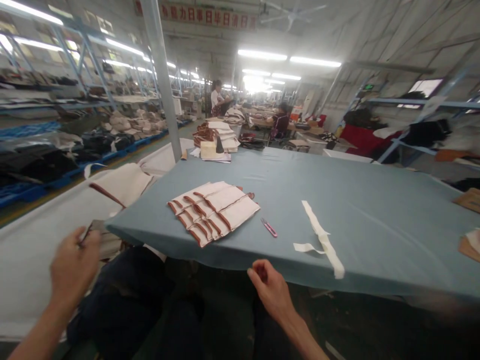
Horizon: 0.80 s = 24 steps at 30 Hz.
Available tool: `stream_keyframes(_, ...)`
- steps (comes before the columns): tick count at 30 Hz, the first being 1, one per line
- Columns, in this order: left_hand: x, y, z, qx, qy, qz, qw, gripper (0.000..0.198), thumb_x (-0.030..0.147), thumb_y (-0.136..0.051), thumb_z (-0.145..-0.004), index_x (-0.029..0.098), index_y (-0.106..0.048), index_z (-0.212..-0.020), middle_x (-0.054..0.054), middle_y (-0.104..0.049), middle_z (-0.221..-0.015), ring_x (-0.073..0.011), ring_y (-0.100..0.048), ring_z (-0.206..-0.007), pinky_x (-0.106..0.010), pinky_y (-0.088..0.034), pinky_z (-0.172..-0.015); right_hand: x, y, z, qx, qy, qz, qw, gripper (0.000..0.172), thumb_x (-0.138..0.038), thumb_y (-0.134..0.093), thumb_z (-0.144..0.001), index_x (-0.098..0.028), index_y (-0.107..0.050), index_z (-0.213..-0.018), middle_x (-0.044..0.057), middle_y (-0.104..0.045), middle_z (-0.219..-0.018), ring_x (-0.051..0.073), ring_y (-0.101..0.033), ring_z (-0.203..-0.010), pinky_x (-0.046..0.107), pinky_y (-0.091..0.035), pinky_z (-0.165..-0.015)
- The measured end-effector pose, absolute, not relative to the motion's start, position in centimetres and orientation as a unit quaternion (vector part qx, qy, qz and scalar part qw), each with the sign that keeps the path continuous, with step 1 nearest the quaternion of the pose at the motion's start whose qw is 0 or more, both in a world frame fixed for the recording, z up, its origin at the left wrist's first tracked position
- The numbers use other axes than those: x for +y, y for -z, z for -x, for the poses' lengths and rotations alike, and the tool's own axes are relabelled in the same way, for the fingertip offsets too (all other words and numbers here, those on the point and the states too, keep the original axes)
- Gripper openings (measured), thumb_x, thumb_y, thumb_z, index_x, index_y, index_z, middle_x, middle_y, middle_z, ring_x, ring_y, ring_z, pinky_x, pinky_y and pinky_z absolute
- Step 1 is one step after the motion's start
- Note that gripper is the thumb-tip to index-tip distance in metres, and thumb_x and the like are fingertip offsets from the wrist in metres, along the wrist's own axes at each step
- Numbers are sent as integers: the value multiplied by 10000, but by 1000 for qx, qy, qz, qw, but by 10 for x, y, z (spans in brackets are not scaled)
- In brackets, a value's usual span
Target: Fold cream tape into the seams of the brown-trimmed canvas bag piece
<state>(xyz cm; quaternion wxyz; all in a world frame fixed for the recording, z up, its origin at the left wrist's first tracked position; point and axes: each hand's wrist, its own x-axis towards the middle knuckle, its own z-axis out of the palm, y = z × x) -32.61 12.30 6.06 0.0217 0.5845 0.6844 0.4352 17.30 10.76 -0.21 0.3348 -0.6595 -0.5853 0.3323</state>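
At the lower left, my left hand (75,262) is closed on a small dark item whose edge shows between the fingers; blur hides what it is. My right hand (270,287) is curled at the table's front edge, thumb against the fingers, and whatever it may hold is hidden. Overlapping cream fabric pieces with brown edging (232,200) lie on the blue-green table cover (277,185). Right of them rests a pair of pink thread snips (269,227). Farther right is a cream strip (322,237) with a loose curled end.
Cream fabric with a brown strip (120,182) lies over a white bin (33,250) at left. More stacked pieces (223,135) stand at the table's far end, beside a metal post (165,75). A person (216,97) stands in the background.
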Motion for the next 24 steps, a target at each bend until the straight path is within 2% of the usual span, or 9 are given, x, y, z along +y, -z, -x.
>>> stream_keyframes(3,173,-21,242,683,-411,-604,-12,403,463,-561,-1080,222,-684,-1378,-149,-740,-1398,-414,-682,-1324,-618,-540,-1159,175,-24,-154,-633,-240,653,339,455,-502,-643,-965,-190,-646,-1296,160,-737,-1296,339,-688,-1176,481,-506,-1053)
stream_keyframes(5,193,-6,185,645,-388,-659,-10,420,467,-565,-1050,186,-714,-1323,-158,-766,-1381,-403,-699,-1319,-586,-550,-1174,212,-31,-136,-672,-197,633,330,506,-421,-698,-950,-175,-618,-1385,181,-674,-1452,352,-595,-1365,486,-439,-1181)
stream_keyframes(7,205,0,136,599,-361,-715,-6,416,426,-554,-1051,180,-711,-1347,-150,-750,-1438,-359,-672,-1381,-544,-521,-1224,237,-31,-119,-701,-168,620,311,536,-348,-762,-919,-164,-620,-1402,191,-654,-1492,361,-564,-1409,499,-412,-1226)
stream_keyframes(10,223,0,87,554,-316,-770,-6,399,365,-605,-1047,183,-696,-1390,-146,-692,-1530,-324,-615,-1456,-511,-491,-1258,256,-25,-104,-720,-146,621,274,377,-223,-782,-917,-149,-690,-1275,195,-709,-1388,351,-632,-1315,519,-475,-1178)
stream_keyframes(12,235,0,70,554,-283,-783,-5,385,350,-664,-1052,167,-686,-1390,-158,-715,-1465,-319,-682,-1348,-527,-563,-1166,264,-21,-103,-721,-142,628,256,226,-215,-754,-975,-151,-721,-1189,154,-741,-1295,305,-685,-1221,503,-546,-1106)
stream_keyframes(15,247,-1,59,577,-236,-782,-4,338,356,-716,-1057,171,-697,-1339,-124,-728,-1364,-288,-732,-1188,-522,-629,-1023,286,-29,-115,-697,-144,653,259,278,-339,-718,-1055,-166,-710,-1272,104,-727,-1296,255,-727,-1132,474,-629,-989)
stream_keyframes(20,249,-12,53,603,-173,-778,7,353,389,-721,-1055,172,-694,-1333,-114,-723,-1335,-278,-734,-1143,-504,-641,-977,346,-102,-161,-599,-107,701,372,360,-389,-709,-1064,-174,-679,-1351,111,-709,-1335,255,-732,-1119,463,-648,-948)
stream_keyframes(22,250,-19,50,613,-158,-774,12,367,403,-719,-1056,172,-690,-1340,-115,-722,-1336,-279,-734,-1141,-504,-641,-975,361,-146,-180,-576,-70,686,439,295,-396,-690,-1070,-157,-706,-1242,83,-737,-1198,227,-730,-1024,429,-633,-910)
stream_keyframes(24,251,-26,48,622,-151,-768,15,369,408,-716,-1057,173,-690,-1340,-115,-723,-1335,-277,-735,-1137,-503,-641,-974,360,-190,-198,-574,-33,649,499,312,-386,-546,-1113,-139,-730,-1062,52,-730,-942,205,-666,-891,363,-571,-871)
